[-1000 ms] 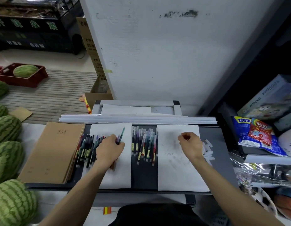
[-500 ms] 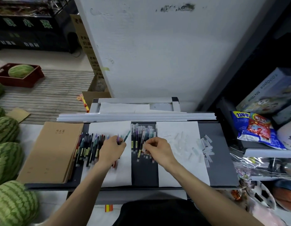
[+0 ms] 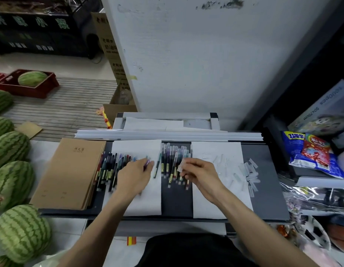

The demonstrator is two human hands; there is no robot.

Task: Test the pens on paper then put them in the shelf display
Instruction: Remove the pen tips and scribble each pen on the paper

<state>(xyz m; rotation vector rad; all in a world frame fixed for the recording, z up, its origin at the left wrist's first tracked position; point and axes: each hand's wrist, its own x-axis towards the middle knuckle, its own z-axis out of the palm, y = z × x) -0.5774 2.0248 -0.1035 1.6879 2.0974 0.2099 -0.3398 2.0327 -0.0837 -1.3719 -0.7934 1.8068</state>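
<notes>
— What did your right hand [image 3: 199,174] do?

— You brought it off the right-hand paper [image 3: 219,182] and across to the capped pens [image 3: 172,164], closing your fingertips [image 3: 183,168] on one pen's upper end.

— And the left hand [image 3: 133,175]?

— You let go of the green pen [image 3: 157,166]; it lay just right of your fingers, while a purple pen [image 3: 147,163] showed between them.
</notes>
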